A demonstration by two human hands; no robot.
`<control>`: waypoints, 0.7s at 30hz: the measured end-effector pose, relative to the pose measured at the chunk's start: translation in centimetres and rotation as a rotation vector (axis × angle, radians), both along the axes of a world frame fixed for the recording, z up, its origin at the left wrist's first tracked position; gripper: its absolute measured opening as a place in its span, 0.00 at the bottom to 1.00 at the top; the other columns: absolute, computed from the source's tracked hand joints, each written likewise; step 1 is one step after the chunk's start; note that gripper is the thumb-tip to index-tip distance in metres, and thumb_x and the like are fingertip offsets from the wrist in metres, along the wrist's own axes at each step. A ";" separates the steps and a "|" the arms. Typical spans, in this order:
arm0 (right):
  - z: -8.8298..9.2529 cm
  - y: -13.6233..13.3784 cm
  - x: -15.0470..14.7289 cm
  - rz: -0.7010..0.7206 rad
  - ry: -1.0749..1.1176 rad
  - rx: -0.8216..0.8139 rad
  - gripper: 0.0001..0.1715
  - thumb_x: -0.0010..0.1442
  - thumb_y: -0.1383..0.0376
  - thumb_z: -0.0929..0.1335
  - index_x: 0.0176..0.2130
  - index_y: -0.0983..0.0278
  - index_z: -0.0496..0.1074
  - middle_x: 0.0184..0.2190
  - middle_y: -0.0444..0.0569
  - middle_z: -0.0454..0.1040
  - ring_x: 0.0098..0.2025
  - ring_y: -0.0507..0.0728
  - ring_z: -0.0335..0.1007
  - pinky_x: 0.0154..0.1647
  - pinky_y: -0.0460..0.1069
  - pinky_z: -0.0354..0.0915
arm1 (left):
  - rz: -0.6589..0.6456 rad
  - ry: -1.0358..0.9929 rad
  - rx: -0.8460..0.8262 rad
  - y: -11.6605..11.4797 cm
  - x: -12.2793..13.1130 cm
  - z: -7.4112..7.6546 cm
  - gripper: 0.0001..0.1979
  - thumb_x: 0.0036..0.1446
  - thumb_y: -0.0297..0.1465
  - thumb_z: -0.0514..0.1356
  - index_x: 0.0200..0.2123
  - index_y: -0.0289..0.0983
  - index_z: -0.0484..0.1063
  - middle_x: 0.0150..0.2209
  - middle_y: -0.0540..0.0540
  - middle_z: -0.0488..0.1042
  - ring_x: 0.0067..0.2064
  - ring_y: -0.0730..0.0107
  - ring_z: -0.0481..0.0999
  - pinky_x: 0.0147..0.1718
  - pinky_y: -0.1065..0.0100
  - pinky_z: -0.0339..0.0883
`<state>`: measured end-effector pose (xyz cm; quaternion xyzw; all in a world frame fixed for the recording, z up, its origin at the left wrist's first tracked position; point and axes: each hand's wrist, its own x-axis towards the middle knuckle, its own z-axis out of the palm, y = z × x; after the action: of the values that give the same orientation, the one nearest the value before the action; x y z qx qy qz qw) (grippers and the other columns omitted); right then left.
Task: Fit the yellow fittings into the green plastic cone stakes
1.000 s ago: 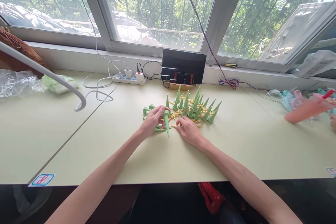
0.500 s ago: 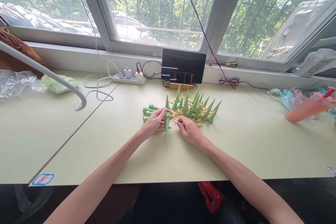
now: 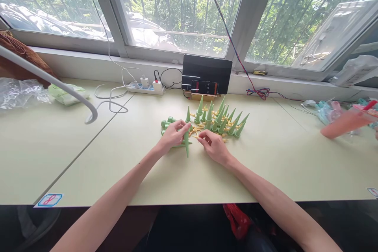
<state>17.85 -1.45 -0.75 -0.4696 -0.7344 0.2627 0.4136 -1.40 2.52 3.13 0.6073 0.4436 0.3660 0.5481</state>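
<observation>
My left hand (image 3: 174, 136) grips a green plastic spike (image 3: 186, 143) near its wide end, with the tip pointing down toward me. Between the thumb and fingers of my right hand (image 3: 214, 145) is a small yellow plastic piece (image 3: 195, 137), its thin end turned toward the spike. The two held parts are close but apart. Beyond my hands, several green spikes (image 3: 219, 120) stand point up, with small yellow pieces (image 3: 201, 125) scattered among them. More green spikes (image 3: 170, 119) lie on their sides behind my left hand, partly hidden by it.
A phone (image 3: 204, 87) leans against a black tablet (image 3: 206, 71) at the back. A power strip (image 3: 146, 89) with cables lies left of it. A pink drink cup (image 3: 348, 122) tilts at the right. A white curved bar (image 3: 67, 88) crosses the left side.
My left hand has turned slightly, and the green spike in it has shifted a little left. My right hand has hardly moved, still pinching the yellow piece.
</observation>
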 end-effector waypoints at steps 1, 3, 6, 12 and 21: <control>0.1 -0.1 0.0 0.000 0.004 0.010 0.11 0.65 0.58 0.64 0.36 0.63 0.68 0.31 0.47 0.73 0.26 0.52 0.64 0.28 0.47 0.62 | 0.005 0.010 0.003 0.0 0.0 0.0 0.19 0.52 0.47 0.64 0.30 0.37 0.64 0.25 0.52 0.67 0.17 0.83 0.55 0.14 0.76 0.47; 0.4 -0.2 -0.1 0.007 0.014 0.037 0.11 0.64 0.58 0.64 0.37 0.63 0.69 0.32 0.47 0.74 0.26 0.51 0.63 0.28 0.47 0.62 | 0.011 0.022 -0.005 0.0 0.1 0.0 0.19 0.52 0.47 0.64 0.30 0.38 0.63 0.26 0.51 0.70 0.16 0.84 0.55 0.14 0.76 0.47; 0.6 -0.4 -0.1 0.029 0.032 0.071 0.10 0.64 0.59 0.65 0.37 0.63 0.70 0.33 0.48 0.74 0.25 0.51 0.63 0.27 0.47 0.63 | 0.018 0.022 -0.031 -0.1 0.1 0.0 0.19 0.52 0.46 0.64 0.31 0.38 0.63 0.25 0.53 0.68 0.16 0.84 0.54 0.14 0.76 0.46; 0.8 -0.7 -0.2 0.051 0.020 0.087 0.10 0.65 0.59 0.64 0.36 0.63 0.71 0.32 0.48 0.74 0.26 0.51 0.63 0.28 0.47 0.63 | -0.067 0.046 0.021 -0.5 -0.1 0.5 0.16 0.55 0.46 0.61 0.34 0.38 0.69 0.23 0.53 0.66 0.17 0.80 0.60 0.17 0.74 0.56; 0.5 -0.5 0.0 0.003 0.019 0.044 0.16 0.66 0.57 0.62 0.33 0.64 0.69 0.26 0.47 0.71 0.26 0.52 0.64 0.28 0.47 0.61 | -0.243 -0.054 -0.053 -0.1 -0.7 0.2 0.22 0.54 0.41 0.63 0.49 0.36 0.71 0.23 0.49 0.72 0.25 0.71 0.72 0.28 0.67 0.68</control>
<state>17.82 -1.95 -0.29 -0.4570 -0.7366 0.2515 0.4304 -2.10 2.39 3.33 0.6317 0.3615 0.3011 0.6161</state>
